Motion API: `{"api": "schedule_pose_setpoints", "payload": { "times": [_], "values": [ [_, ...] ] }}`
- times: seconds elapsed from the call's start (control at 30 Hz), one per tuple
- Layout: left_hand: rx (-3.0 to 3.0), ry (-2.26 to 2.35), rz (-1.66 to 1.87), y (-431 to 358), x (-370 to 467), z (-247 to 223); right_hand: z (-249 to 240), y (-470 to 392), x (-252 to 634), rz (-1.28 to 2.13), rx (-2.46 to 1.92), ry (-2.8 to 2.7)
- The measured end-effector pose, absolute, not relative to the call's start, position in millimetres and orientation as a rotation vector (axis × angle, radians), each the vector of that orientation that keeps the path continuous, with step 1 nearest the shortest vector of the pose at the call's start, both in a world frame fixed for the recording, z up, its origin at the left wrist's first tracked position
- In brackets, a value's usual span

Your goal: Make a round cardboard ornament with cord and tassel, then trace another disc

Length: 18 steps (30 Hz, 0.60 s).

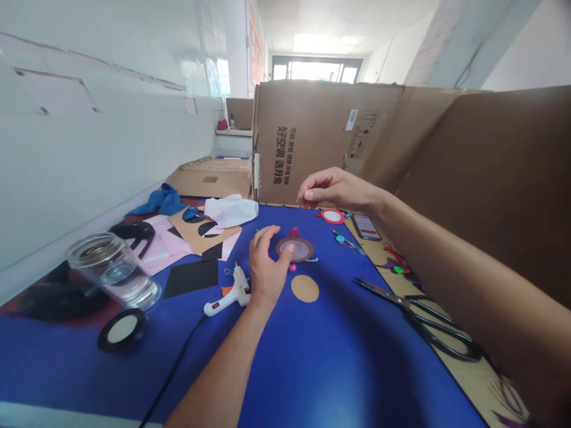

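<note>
The brown-rimmed disc [303,249] lies on the blue tabletop [330,362]. The left hand [266,270] rests its thumb on it, fingers spread, not gripping — seemingly to steady it. The right hand [334,187] hovers beyond the disc, fingertips bunched; whether they pinch anything, I cannot tell. The glue gun [239,282] lies left of the disc — likely for easy reach; the cardboard circle [305,289] lies just nearer the wearer.

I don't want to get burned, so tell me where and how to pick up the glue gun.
Take the glue gun by its white handle, I'd say, coming from the near left: it lies with the handle reaching that way, cord trailing from the end, while the nozzle points away.
</note>
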<state>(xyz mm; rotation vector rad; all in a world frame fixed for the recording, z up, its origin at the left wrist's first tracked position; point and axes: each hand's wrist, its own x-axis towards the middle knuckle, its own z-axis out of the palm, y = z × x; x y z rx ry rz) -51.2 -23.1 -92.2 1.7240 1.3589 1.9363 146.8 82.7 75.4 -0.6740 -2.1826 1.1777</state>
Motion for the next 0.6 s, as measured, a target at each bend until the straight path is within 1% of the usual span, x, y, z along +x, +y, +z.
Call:
{"api": "schedule_pose_setpoints", "payload": {
  "times": [0.2, 0.37, 0.47, 0.53, 0.6],
  "values": [
    [1.794, 1.195, 1.891, -25, -54, -81, 81, 55, 132, 1.174, -0.664, -2.213],
    [1.758, 1.158, 1.890, -26, -52, -81, 70, 51, 127, 1.183, -0.685, -2.160],
    [1.707, 1.201, 1.876, -27, -52, -82, 50, 46, 123, 1.159, -0.705, -1.915],
    [1.650, 1.241, 1.864, -28, -52, -82, 29, 38, 119, 1.088, -0.765, -1.677],
    [1.581, 1.276, 1.857, -28, -53, -82, 5, 29, 114, 1.060, -0.874, -1.581]
  ]
}}
